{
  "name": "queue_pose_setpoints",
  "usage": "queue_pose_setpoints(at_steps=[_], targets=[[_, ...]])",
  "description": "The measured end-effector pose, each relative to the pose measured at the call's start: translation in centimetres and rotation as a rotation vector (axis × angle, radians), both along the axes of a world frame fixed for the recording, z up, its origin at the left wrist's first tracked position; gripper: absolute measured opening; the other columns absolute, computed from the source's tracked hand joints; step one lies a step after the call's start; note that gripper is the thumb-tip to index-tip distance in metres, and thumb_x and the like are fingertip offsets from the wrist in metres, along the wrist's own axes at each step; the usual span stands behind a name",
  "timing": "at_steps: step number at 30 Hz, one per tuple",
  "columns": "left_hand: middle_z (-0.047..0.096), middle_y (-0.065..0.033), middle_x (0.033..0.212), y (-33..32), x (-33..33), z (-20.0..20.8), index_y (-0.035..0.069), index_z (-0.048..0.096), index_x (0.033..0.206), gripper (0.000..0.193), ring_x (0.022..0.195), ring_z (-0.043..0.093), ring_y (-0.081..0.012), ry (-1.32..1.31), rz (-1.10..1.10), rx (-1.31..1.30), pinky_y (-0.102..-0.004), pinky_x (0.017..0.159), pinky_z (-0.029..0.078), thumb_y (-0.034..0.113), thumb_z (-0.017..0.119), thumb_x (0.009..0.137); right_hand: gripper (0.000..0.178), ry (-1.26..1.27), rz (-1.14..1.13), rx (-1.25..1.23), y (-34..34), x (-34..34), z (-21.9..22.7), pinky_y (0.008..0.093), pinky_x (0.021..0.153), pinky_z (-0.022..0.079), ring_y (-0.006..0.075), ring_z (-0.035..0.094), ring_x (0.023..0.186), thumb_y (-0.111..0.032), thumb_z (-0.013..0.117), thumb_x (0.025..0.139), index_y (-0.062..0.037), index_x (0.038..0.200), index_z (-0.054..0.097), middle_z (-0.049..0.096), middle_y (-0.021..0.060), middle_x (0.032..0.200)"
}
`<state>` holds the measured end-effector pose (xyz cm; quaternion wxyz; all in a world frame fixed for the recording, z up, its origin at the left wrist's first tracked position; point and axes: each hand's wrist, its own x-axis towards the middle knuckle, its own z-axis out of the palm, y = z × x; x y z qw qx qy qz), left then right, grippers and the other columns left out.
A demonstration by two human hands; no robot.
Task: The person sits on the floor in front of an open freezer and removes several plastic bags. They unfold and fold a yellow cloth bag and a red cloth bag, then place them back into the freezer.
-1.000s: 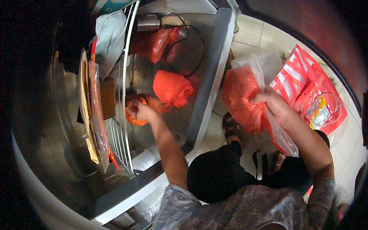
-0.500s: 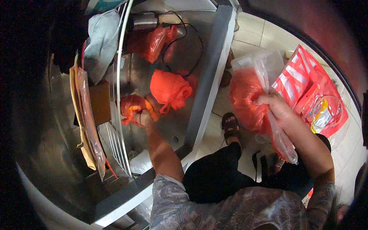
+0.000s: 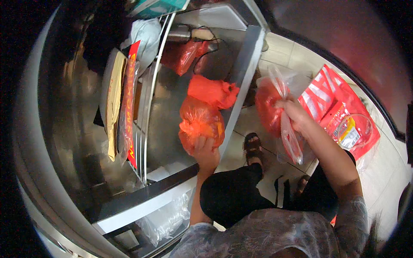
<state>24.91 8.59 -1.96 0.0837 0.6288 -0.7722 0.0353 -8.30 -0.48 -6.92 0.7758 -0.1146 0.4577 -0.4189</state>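
1. Bag of orange-red film [image 3: 201, 118], rounded, sits on the metal shelf [image 3: 168, 139], touching the knotted red bag [image 3: 208, 91] just beyond it; its slightly longer axis runs away from the person, with a bright gathered bunch facing left.
2. Left hand [image 3: 206, 151] lies on the near side of the bag of orange-red film, fingers bent against it; whether they grip it, I cannot tell.
3. Right hand [image 3: 291, 112] is closed around the middle of a clear-and-red bag [image 3: 269, 105], off the shelf's right side; its red bulk swells leftward, while its clear film runs lengthwise, one end pointing away, the other toward the person.
4. Inside the bag of orange-red film, something yellowish shows through (too blurred to name); the clear-and-red bag's contents are hidden.
5. Another red bag [image 3: 183, 58] lies farther back on the shelf; a white wire rack [image 3: 151, 99] stands to the left, beside a tan envelope [image 3: 115, 105].
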Motion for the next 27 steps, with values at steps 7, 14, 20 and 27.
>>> queue_pose_setpoints(at_steps=[7, 14, 20, 27], targets=[[0.067, -0.0128, 0.109, 0.5, 2.1, 5.2, -0.001, 0.062, 0.109, 0.044, 0.114, 0.060, -0.0306, 1.285, 0.592, 0.181, -0.0411, 0.096, 0.049, -0.013, 0.057, 0.067, 0.057, -0.157, -0.120, 0.085, -1.2, -4.3, 3.4, 0.0434, 0.109, 0.037, 0.0295, 0.049, 0.126, -0.023, 0.063, 0.089, -0.0031, 0.139, 0.042, 0.057, 0.0156, 0.128], [0.056, -0.0152, 0.131, 3.2, 0.8, 9.4, 0.001, 0.044, 0.138, 0.080, 0.121, 0.056, -0.0318, 1.790, 0.496, 0.071, -0.0456, 0.105, 0.045, -0.012, 0.059, 0.061, 0.042, 0.408, -0.121, -0.780, 0.1, -11.6, 2.6, 0.0323, 0.109, 0.036, 0.0216, 0.048, 0.128, -0.032, 0.058, 0.094, -0.0007, 0.122, 0.060, 0.052, 0.0116, 0.137], [0.061, -0.0114, 0.126, 1.0, -2.0, 15.5, 0.002, 0.054, 0.131, 0.073, 0.115, 0.060, -0.0273, 1.644, 0.201, 0.422, -0.0387, 0.096, 0.052, -0.007, 0.072, 0.060, 0.046, 1.475, 0.624, -0.424, -3.8, -14.3, -2.0, 0.0483, 0.090, 0.049, 0.0384, 0.063, 0.108, -0.034, 0.057, 0.093, 0.0026, 0.122, 0.056, 0.064, 0.0273, 0.115], [0.059, -0.0095, 0.089, 1.2, -13.3, 18.6, 0.002, 0.053, 0.079, 0.020, 0.087, 0.060, -0.0305, 0.594, -0.399, 0.480, -0.0370, 0.077, 0.049, -0.011, 0.056, 0.065, 0.040, 1.117, 0.485, -0.769, 1.4, -15.9, -3.6, 0.0502, 0.087, 0.049, 0.0422, 0.063, 0.105, -0.016, 0.059, 0.083, 0.0006, 0.119, 0.060, 0.062, 0.0302, 0.116]])
